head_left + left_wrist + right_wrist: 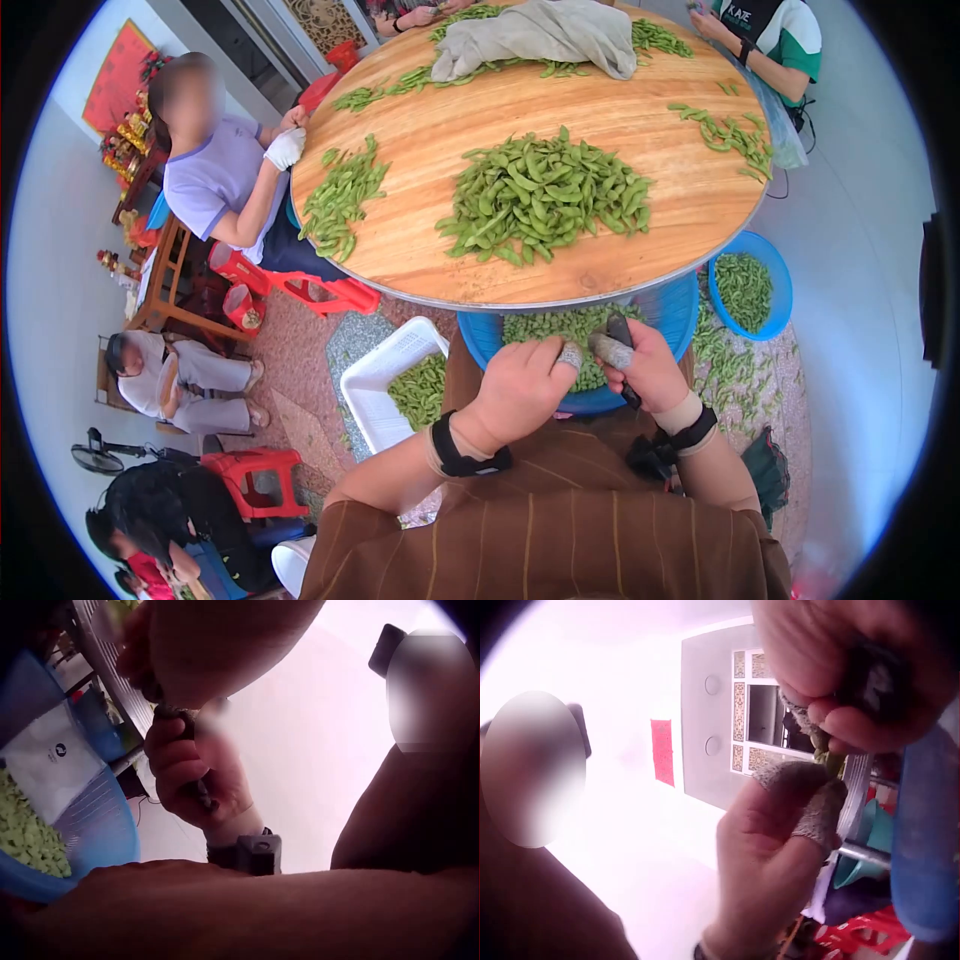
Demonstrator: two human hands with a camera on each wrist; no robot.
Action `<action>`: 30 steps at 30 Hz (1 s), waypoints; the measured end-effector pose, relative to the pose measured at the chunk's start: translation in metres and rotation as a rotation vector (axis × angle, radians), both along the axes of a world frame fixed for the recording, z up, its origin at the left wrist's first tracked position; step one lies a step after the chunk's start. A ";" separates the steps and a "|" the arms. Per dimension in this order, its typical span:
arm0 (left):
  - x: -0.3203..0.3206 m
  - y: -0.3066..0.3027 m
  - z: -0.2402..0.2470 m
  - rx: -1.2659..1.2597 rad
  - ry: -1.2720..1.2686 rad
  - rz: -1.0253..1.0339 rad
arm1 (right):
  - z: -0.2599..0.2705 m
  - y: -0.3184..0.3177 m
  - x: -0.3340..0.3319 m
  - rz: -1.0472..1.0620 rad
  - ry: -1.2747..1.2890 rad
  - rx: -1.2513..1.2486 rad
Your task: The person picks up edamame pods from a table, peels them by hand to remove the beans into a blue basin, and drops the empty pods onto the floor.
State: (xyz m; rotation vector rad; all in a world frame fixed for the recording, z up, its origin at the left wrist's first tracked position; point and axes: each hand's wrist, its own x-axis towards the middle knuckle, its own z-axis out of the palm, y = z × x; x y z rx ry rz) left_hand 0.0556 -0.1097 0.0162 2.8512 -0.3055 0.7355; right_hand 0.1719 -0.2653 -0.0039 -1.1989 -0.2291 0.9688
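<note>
My left hand (520, 388), its thumb and a finger wrapped in grey tape, pinches a green pod (834, 763) in the right wrist view. Facing it, my right hand (652, 368) grips a dark-handled tool (620, 328), its fingers curled round it; its blade cannot be made out. The taped fingertips of both hands nearly meet over a blue basin (682, 305) of small green pods. In the left wrist view the right hand (187, 765) is below the left hand (232, 645).
A round wooden table (400, 250) bears a large pod heap (545, 195), smaller piles and a grey cloth (540, 38). A white crate (370, 395) stands at left, a second blue basin (783, 300) at right, with pods scattered on the floor. Several people sit around; red stools (250, 470) stand at left.
</note>
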 end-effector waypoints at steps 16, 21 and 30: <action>-0.020 0.015 -0.008 -0.799 0.529 0.018 | 0.004 0.006 -0.012 0.254 -0.554 -0.162; -0.011 0.020 -0.019 -1.411 0.549 0.111 | -0.004 0.008 -0.014 0.220 -0.478 -0.206; 0.002 0.018 -0.045 -1.555 0.668 0.039 | -0.007 0.005 -0.008 0.193 -0.263 -0.165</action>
